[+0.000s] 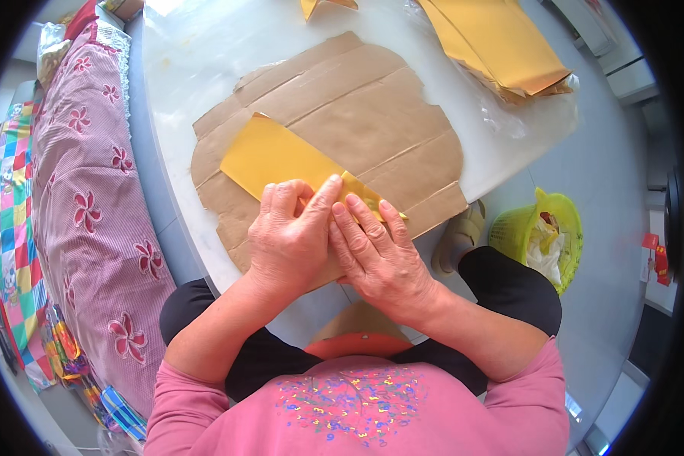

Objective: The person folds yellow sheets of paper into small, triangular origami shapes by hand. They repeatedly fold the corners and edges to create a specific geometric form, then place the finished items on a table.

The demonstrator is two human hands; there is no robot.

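A strip of folded yellow paper lies slantwise on a flat piece of brown cardboard. My left hand grips the paper's near edge, its fingers curled and the index finger stretched towards the fold. Beside it, my right hand rests with its fingers laid flat over the folded near end of the paper. The fingertips of both hands almost meet there. What lies beneath my right palm is hidden, and its thumb is mostly out of sight.
The cardboard sits on a white table. A stack of yellow paper is at the far right, near crumpled clear plastic. A green basket with rubbish stands on the floor at right. A pink flowered cloth covers something at left.
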